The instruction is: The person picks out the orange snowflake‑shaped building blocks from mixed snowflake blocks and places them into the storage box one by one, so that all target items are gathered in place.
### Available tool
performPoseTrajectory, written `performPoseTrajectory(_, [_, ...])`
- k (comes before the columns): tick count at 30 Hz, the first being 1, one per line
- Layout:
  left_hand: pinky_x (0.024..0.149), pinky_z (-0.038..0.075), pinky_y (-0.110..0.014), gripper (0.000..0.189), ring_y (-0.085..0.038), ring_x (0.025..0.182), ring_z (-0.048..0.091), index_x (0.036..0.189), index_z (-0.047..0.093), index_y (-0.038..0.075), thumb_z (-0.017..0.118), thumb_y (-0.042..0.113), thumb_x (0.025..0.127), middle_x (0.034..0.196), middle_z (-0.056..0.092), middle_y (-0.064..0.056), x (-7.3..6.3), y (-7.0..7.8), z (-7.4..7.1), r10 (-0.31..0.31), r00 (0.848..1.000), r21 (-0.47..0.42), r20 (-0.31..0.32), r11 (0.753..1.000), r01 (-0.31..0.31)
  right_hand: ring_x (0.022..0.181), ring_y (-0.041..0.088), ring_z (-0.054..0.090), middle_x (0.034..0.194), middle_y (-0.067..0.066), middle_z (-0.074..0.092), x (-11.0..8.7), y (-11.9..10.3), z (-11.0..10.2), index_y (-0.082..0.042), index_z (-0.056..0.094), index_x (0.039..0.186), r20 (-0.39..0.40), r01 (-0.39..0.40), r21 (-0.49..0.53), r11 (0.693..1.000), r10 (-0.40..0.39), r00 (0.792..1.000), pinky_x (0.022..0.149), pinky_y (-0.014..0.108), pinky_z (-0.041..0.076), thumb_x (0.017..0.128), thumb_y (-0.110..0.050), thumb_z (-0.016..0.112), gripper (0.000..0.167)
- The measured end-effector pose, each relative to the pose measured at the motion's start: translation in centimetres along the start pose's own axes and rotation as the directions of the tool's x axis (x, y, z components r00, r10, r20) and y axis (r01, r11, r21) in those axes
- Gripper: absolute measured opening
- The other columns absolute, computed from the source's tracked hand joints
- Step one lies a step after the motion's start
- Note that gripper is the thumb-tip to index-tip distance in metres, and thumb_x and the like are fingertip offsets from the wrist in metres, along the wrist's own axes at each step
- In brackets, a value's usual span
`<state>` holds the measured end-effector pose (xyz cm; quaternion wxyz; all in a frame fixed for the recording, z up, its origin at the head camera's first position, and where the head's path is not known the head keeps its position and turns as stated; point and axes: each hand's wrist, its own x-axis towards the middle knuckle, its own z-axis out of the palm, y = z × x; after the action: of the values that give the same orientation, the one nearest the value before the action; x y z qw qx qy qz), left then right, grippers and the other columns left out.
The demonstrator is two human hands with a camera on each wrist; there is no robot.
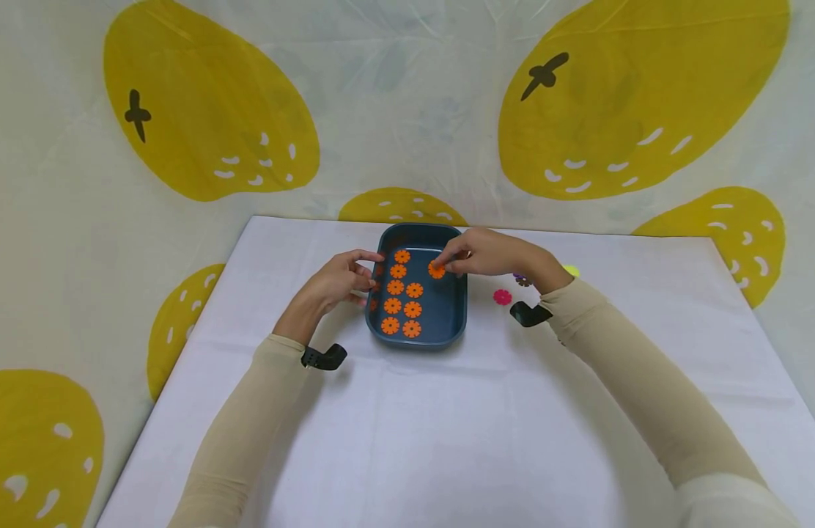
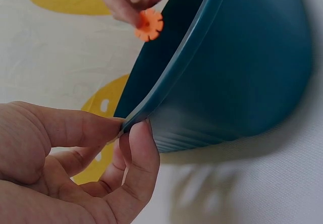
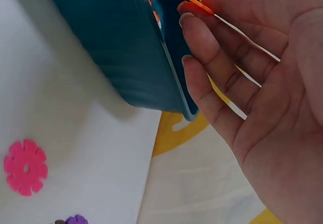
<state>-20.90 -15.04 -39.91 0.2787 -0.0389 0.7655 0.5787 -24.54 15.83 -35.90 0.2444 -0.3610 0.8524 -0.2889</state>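
Observation:
My left hand (image 1: 342, 279) pinches the rim of a dark blue tray (image 2: 242, 57) at its left side, thumb and fingertips on either face of the wall. Over the tray's right half, my right hand (image 1: 489, 251) holds an orange notched disc (image 2: 150, 25) between thumb and fingertip. Seen edge-on in the right wrist view, that disc tilts above the rim. Inside the tray, several orange discs (image 1: 394, 287) lie flat in two columns along the left, the outer column longer than the inner one.
A pink notched disc (image 3: 26, 167) lies on the white tablecloth (image 1: 407, 440) right of the tray. Near it are a purple disc (image 3: 77, 220) and a brown one, partly hidden by the right wrist in the head view. Something yellow (image 1: 571, 271) shows behind that wrist. A patterned curtain hangs behind.

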Motion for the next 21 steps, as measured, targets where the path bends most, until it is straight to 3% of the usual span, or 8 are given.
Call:
performPoseTrajectory(10, [0.065, 0.057, -0.034, 0.053, -0.029, 0.105, 0.063, 0.145, 0.053, 0.016, 0.059, -0.004, 0.096, 0.103, 0.051, -0.009, 0.0, -0.1, 0.1, 0.005, 1.000, -0.011, -0.004, 1.000, -0.005, 0.092, 0.028, 0.071, 0.120, 0.008, 0.073, 1.5, -0.1, 0.6, -0.007, 0.072, 0.125, 0.017, -0.018, 0.076, 0.997, 0.016, 1.000, 0.080, 0.036, 0.059, 0.101, -0.008, 0.059, 0.028])
performPoseTrajectory(21, [0.064, 0.057, -0.034, 0.054, -0.028, 0.103, 0.063, 0.145, 0.053, 0.015, 0.059, -0.005, 0.096, 0.101, 0.051, -0.008, 0.0, -0.2, 0.1, 0.011, 1.000, -0.012, -0.007, 1.000, -0.011, 0.097, 0.032, 0.072, 0.123, 0.007, 0.072, 3.5, 0.3, 1.3, -0.009, 0.072, 0.127, 0.032, -0.054, 0.064, 0.996, 0.052, 0.998, 0.087, 0.038, 0.058, 0.103, -0.012, 0.057, 0.028])
